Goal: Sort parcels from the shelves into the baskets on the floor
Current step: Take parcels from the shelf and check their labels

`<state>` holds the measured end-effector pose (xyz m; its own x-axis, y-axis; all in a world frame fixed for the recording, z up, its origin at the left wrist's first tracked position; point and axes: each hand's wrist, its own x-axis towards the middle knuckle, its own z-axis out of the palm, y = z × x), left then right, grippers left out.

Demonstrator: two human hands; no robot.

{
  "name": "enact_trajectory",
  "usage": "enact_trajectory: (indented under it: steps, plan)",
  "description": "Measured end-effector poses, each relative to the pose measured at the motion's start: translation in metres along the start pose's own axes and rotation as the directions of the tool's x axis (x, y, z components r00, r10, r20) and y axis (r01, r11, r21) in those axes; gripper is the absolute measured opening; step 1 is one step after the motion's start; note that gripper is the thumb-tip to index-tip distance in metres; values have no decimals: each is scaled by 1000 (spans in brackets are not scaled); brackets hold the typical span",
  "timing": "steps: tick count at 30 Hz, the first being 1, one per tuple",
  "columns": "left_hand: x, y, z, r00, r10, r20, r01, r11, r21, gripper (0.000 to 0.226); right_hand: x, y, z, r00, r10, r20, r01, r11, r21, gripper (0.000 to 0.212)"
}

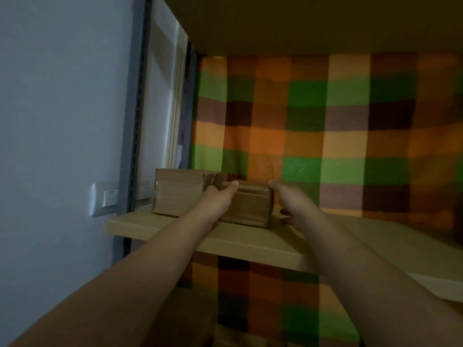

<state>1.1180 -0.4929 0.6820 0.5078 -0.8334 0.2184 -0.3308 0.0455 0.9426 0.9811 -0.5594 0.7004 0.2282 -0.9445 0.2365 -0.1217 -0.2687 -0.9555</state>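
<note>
Both spread, left hand (pixel 215 199) and right hand (pixel 288 199) are bracketing the small brown cardboard parcel (pixel 246 206) (crosswise) near the wooden shelf (pixel 250 241) left end.

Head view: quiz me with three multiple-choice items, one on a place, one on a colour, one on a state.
1. Where are the boxes? A. at the shelf's left end B. on the floor C. in a basket
2. The cloth behind is: A. plain white B. checked green, orange and brown C. blue striped
3. The small box is: A. lifted high B. opened C. on the shelf between both hands

1 A: both sit by the shelf's left edge.
2 B: the checks fill the back.
3 C: the left hand and right hand flank it, with its base on the shelf.
</note>
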Motion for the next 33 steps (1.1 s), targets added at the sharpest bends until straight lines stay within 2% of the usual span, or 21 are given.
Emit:
enact_trajectory:
  steps: [4, 9, 12, 14, 17, 20, 23, 25, 29, 33]
  plan:
    - [32, -5, 4, 1000, -27, -3, 27, 999, -42, 81, 11, 1, 19, 999, 24, -25, -25, 999, -40, 54]
    - [57, -13, 8, 993, -107, 41, 113, 970, -213, 89, 15, 4, 27, 999, 40, -28, -42, 997, -71, 70]
    - [50, -10, 5, 989, -134, 61, 146, 945, -291, 96, 8, 3, 27, 998, 55, -42, -58, 995, -78, 59]
    - [37, -5, -1, 988, -128, 87, 151, 924, -352, 81, 0, 1, 27, 997, 65, -37, -67, 996, -58, 47]
    - [21, 3, -9, 992, -85, 89, 114, 908, -404, 51, -14, -3, 26, 999, 4, -43, -3, 1000, 31, 35]
    - [-2, 9, -17, 999, 3, 44, 17, 903, -430, 45, -34, -5, 22, 987, -134, -92, 144, 982, 123, 37]
    - [-31, 12, -20, 992, 111, -63, -126, 917, -379, 30, -60, -4, 15, 953, -273, -131, 293, 941, 168, 36]
    - [-51, 12, -19, 979, 188, -78, -203, 897, -393, 25, -74, 0, 9, 929, -343, -139, 367, 900, 234, 43]
    - [-82, 10, -10, 949, 310, -63, -301, 824, -480, 28, -98, 6, -8, 907, -393, -151, 421, 842, 338, 48]
    - [-96, 8, 1, 940, 338, -41, -315, 818, -481, 40, -110, 9, -22, 911, -376, -169, 412, 844, 343, 43]
